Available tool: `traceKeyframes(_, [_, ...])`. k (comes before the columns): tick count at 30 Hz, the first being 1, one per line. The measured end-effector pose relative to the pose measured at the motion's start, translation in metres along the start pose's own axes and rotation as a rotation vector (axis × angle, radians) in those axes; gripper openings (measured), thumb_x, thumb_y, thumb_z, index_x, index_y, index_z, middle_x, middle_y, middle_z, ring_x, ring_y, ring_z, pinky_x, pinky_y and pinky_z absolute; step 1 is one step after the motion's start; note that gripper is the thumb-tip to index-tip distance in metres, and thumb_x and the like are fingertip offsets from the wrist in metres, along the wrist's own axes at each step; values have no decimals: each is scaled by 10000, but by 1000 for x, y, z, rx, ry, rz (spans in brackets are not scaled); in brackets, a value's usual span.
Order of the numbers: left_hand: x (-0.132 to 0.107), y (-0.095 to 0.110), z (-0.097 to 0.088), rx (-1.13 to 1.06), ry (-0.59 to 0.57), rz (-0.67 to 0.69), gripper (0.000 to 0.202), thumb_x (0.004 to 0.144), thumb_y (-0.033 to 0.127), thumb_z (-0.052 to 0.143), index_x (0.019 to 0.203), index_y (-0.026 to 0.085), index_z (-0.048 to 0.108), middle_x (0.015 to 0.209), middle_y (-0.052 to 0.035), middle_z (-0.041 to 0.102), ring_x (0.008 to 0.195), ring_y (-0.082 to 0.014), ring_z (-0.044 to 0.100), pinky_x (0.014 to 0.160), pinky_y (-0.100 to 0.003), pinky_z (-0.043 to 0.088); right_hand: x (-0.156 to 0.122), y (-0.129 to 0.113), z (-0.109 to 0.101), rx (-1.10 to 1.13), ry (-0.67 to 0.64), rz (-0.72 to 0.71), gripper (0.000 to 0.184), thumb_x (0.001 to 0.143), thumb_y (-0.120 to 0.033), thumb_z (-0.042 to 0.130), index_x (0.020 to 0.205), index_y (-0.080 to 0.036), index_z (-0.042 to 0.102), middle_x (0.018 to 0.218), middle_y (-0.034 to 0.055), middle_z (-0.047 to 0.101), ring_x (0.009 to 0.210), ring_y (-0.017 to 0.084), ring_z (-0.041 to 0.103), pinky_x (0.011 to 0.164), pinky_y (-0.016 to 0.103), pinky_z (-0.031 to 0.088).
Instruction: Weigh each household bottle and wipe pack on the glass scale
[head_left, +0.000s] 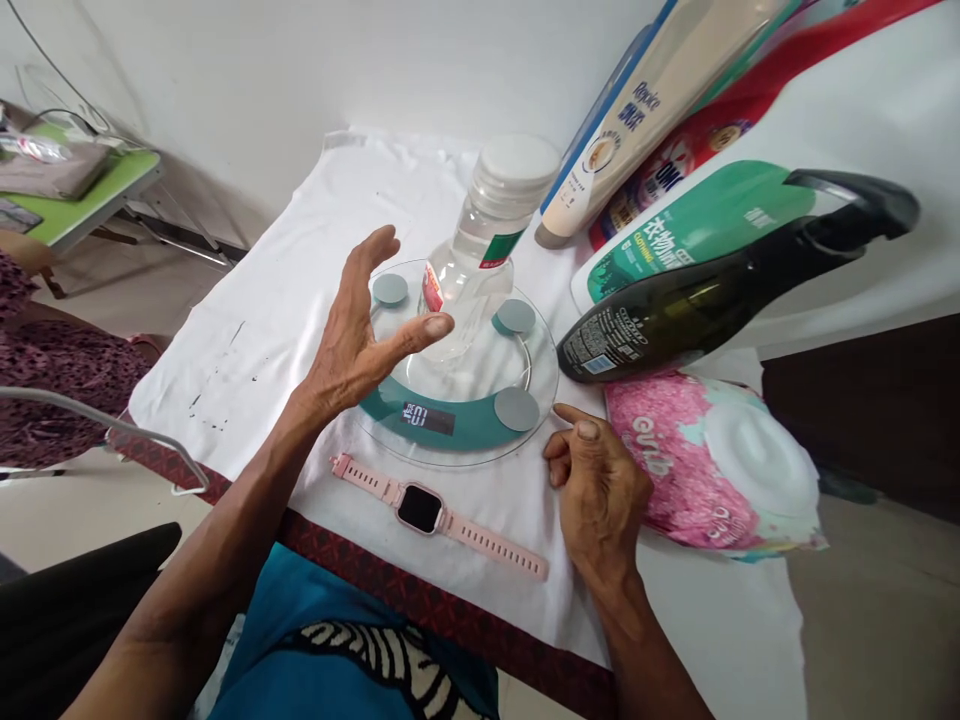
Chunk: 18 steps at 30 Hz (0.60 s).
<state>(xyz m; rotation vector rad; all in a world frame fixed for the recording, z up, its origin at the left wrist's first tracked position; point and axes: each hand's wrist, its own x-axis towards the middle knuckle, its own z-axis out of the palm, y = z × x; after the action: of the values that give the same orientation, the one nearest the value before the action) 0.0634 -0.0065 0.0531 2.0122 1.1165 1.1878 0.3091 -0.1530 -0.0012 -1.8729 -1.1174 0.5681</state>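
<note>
Clear bottle (484,255) inside rim of glass scale (469,432), bare cloth (255,320) beyond left hand (351,350)

We distinguish a left hand (360,340) and a right hand (602,490), both bare, each with a short thumbnail (438,326); the left forearm (232,545) and the right forearm (643,640) are likewise uncovered as far as we see them. On our body we note a garment (281,610) of teal-blue, interrupted by a curving printed motif (382,648) in black and cream, dark-outlined and leaf-like in form. We cannot determine the garment's cut.
</note>
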Motion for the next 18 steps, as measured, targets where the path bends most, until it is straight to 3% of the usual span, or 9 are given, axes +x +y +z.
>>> traceKeyframes(3, [7,3,5,3,-20,-34,1004,777,798,788,1545,269,414,1646,-169,468,1497,-389,514,1197,-561,480,-1,-2,-3,43,21,18,703,1005,-764,406,1186,-150,695,723,4,612,579,149,539,620,325,470])
traceKeyframes(5, [11,4,9,22,-57,-78,982,749,691,873,1505,233,444,1523,-178,587,1342,-356,640,1097,-524,558,-1,-1,-5,32,17,24,691,1000,-765,415,1173,-155,689,720,9,620,582,155,551,623,323,480])
traceKeyframes(8, [17,4,13,74,-121,-102,613,772,524,889,1224,226,600,1120,-76,747,1011,-268,727,908,-450,612,0,3,-6,-19,4,3,696,1004,-767,397,1168,-160,697,740,33,648,631,183,595,646,335,492])
traceKeyframes(11, [20,5,16,129,-119,-98,408,746,465,888,910,232,596,874,-7,693,797,-204,664,731,-371,580,1,6,-3,7,25,-25,668,1004,-753,425,1182,-174,705,793,53,683,682,201,627,652,334,497])
traceKeyframes(15, [23,7,19,101,-61,-164,366,750,455,872,867,232,607,862,-2,695,787,-196,662,712,-355,570,-2,3,-3,75,40,4,630,1002,-743,453,1194,-198,705,857,60,704,679,194,614,633,317,493])
traceKeyframes(18, [41,6,17,59,36,-230,366,759,488,862,869,235,621,889,-14,730,819,-214,696,729,-359,579,-4,0,-4,101,40,36,639,992,-765,450,1180,-208,701,820,41,681,615,179,566,603,311,485])
